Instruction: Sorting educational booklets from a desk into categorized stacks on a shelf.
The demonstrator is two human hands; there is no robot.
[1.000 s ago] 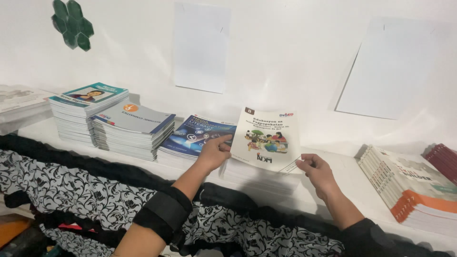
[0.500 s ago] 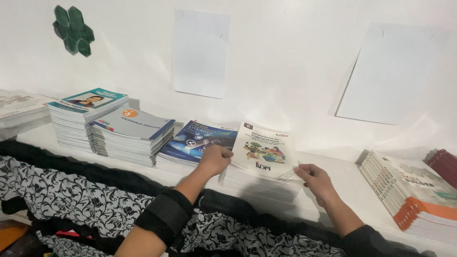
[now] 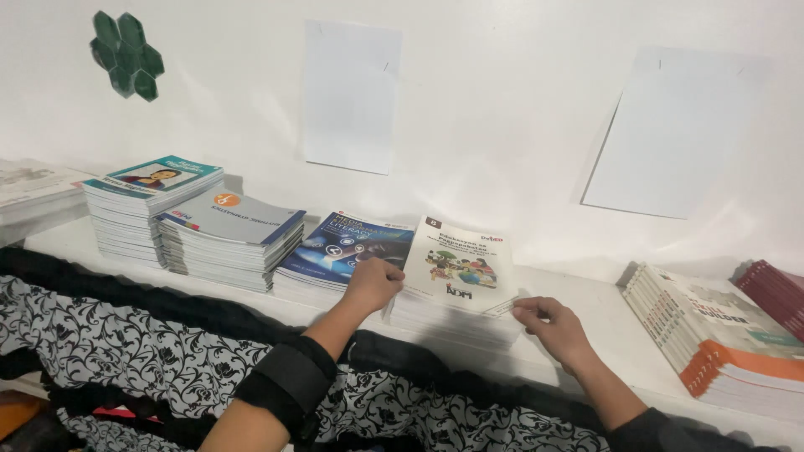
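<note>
A white booklet (image 3: 459, 266) with a colourful cartoon picture on its cover lies on top of a stack of like booklets on the white shelf (image 3: 586, 310). My left hand (image 3: 373, 283) grips the booklet's left edge, fingers curled over it. My right hand (image 3: 548, 322) pinches its lower right corner. The booklet rests nearly flat on the stack. A dark blue booklet stack (image 3: 347, 247) lies just left of my left hand.
Further left stand a grey-covered stack (image 3: 230, 238), a taller teal-covered stack (image 3: 146, 205) and a pale stack (image 3: 29, 188). At the right lie a fanned orange-spined pile (image 3: 712, 335) and dark red books (image 3: 775, 289). Blank sheets and green hexagons hang on the wall. Black-and-white patterned cloth drapes below.
The white booklet was held upright facing me a second ago; both hands have lowered it down flat onto the stack.
</note>
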